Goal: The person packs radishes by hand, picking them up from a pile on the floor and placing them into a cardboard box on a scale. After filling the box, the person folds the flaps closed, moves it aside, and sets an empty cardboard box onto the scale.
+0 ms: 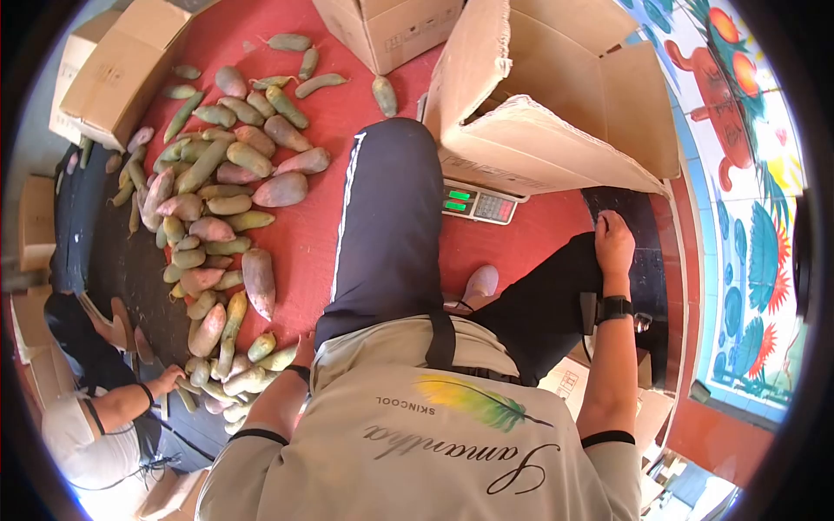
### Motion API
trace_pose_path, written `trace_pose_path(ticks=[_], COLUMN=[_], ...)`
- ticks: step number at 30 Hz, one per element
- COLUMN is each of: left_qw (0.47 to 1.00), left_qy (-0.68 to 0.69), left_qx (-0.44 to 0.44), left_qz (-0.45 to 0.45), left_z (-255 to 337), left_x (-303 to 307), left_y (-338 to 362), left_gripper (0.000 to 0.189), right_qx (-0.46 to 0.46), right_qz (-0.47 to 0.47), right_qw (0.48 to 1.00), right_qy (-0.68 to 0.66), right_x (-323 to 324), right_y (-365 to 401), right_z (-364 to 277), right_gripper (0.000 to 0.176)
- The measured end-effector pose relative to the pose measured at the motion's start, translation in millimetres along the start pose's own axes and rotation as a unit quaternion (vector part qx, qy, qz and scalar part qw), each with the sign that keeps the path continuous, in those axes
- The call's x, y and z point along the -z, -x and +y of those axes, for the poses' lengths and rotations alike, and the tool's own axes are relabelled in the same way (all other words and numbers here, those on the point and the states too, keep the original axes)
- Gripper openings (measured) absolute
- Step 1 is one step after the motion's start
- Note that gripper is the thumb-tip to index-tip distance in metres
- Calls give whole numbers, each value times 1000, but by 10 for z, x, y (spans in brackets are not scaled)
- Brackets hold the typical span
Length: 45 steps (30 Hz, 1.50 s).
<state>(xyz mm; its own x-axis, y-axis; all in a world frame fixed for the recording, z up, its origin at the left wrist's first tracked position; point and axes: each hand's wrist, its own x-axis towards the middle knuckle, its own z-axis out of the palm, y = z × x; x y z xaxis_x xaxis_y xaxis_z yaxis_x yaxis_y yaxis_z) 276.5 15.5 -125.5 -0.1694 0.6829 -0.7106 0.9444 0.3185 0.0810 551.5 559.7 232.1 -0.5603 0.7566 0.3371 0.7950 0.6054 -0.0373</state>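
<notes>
My right hand rests closed on my dark right trouser leg near the knee, with nothing visible in its fingers. A black watch is on that wrist. My left hand is low beside my left thigh, close to the pile of green and pinkish tubers; its fingers are hidden. In front of me a large open cardboard box stands on a digital scale with green displays. One large pinkish tuber lies at the pile's right edge.
A co-worker's hand touches the pile at lower left. Closed cardboard boxes stand at the upper left and top centre. A painted tile wall runs along the right. Beneath the tubers are a red floor and dark matting.
</notes>
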Motion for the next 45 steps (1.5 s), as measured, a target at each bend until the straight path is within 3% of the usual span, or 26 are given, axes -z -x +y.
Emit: trace_pose_path(ticks=[11, 12, 15, 16, 17, 23, 25, 28, 31, 35, 37, 39, 41, 43, 45], left_qw=[981, 985, 984, 986, 986, 975, 968, 940, 893, 786, 679, 594, 555, 558, 513], left_qy=[-113, -117, -130, -95, -100, 21, 58, 203, 282, 384, 540, 624, 635, 553, 550], left_qx=[107, 87, 121, 133, 132, 211, 238, 259, 255, 205, 180, 231, 64, 5, -22], left_qz=[-112, -94, -16, -16, -15, -69, -46, 90, 240, 439, 463, 453, 533, 619, 659], left_z=[-147, -211, -172, -261, -336, -275, -342, -539, -719, -822, -850, -228, -142, -211, -38], left_x=[1363, 1353, 1338, 1138, 937, 1252, 1439, 1672, 1952, 2579, 2987, 4034, 4436, 4777, 5225], left_y=[317, 343, 523, 456, 415, 515, 560, 654, 554, 432, 383, 768, 846, 822, 963], left_gripper=[34, 25, 23, 36, 36, 38, 39, 44, 44, 38, 35, 28, 23, 20, 21], right_qx=[-7, -9, -7, -12, -10, -13, -19, -18, -22, -33, -43, -36, -39, -51, -60], right_qz=[15, 17, 29, 31, 33, 45, 44, 62, 65, 81, 95, 102, 111, 118, 126], right_qw=[1000, 1000, 999, 999, 999, 997, 997, 995, 993, 990, 988, 987, 985, 983, 982], right_qy=[-17, -15, -31, -33, -34, -56, -58, -79, -93, -109, -117, -123, -125, -130, -125], right_x=[-51, -53, -20, -19, -19, -21, -42, -77, -69, -60, -48, -23, -38, -35, -37], right_y=[-7, -5, 10, 17, 23, 28, 30, 20, 27, 44, 59, 67, 87, 93, 102], right_z=[25, 27, 6, 7, 12, 28, 46, 59, 71, 71, 73, 86, 116, 117, 127], right_gripper=[8, 8, 7, 7, 7, 6, 6, 6, 6, 6, 6, 6, 6, 5, 6])
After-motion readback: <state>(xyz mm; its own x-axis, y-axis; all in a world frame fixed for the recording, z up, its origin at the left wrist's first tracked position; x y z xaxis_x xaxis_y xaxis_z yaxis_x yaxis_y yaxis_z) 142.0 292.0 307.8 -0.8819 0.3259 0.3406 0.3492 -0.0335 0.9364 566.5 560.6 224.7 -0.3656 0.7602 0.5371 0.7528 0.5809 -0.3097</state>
